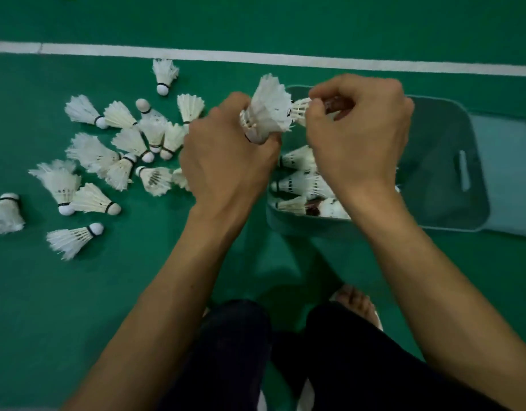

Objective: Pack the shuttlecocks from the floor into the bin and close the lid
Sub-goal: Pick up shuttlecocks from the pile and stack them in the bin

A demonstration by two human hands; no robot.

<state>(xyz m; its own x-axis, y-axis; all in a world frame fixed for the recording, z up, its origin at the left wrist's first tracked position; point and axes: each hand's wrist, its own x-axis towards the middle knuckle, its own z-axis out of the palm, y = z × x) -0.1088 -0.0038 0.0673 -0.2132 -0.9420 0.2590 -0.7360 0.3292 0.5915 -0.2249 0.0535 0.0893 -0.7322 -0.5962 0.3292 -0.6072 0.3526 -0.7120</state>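
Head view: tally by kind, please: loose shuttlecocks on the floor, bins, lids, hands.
White feather shuttlecocks loose on the green floor: about 16, pile overlaps
Teal plastic bin: 1
Teal lid, off the bin: 1
Hands: 2, left hand and right hand, both holding shuttlecocks
Total: about 20

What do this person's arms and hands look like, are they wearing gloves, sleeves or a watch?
No gloves: the left hand and the right hand are both bare. Both forearms are uncovered up to the picture's edge, so no sleeves show. No watch, ring or wristband is visible on either wrist. Lower down, the person wears dark trousers.
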